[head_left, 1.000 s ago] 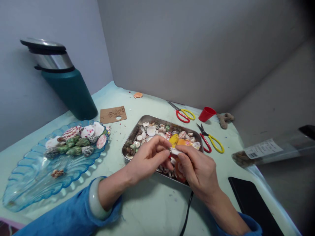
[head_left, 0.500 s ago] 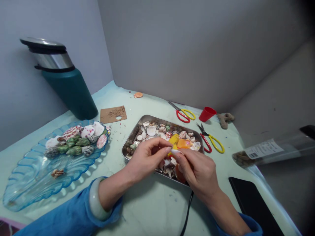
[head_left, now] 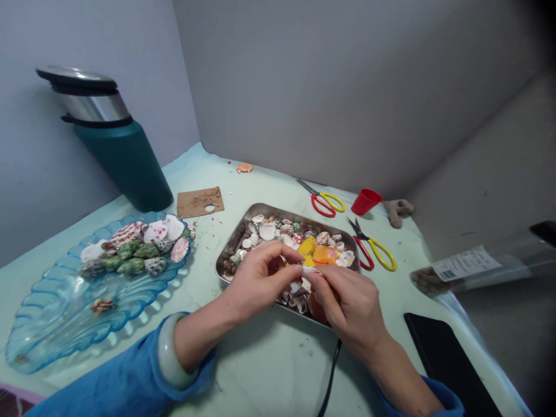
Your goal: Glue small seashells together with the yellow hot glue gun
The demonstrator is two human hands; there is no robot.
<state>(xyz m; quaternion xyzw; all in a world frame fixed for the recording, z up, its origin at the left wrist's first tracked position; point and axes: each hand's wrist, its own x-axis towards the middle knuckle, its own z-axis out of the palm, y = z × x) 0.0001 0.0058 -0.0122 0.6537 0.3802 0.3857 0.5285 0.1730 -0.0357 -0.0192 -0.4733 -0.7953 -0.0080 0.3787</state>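
Over the metal tray (head_left: 226,250) of mixed seashells, my two hands meet at the fingertips. Thumb and forefinger of my right hand (head_left: 354,298) are closed on a small white shell (head_left: 310,270). My left hand (head_left: 263,277) pinches the shell's left end, and its other fingers curl loosely. Fingertips cover part of the shell. Just beyond them in the tray lie a yellow shell (head_left: 307,246) and an orange shell (head_left: 325,255). Several white, green and spotted shells surround these.
At left is a blue scalloped dish (head_left: 56,315) with sorted shells, near a teal bottle (head_left: 125,162) and brown card (head_left: 197,202). Two scissors (head_left: 324,200), a red cup (head_left: 366,201), a black phone (head_left: 447,359) and a clear tube (head_left: 469,266) lie rightward. A black cord (head_left: 330,376) runs toward me.
The white shell has turned slightly between my fingertips and shows more of its side. My left thumb has shifted a little. Everything else stays put.
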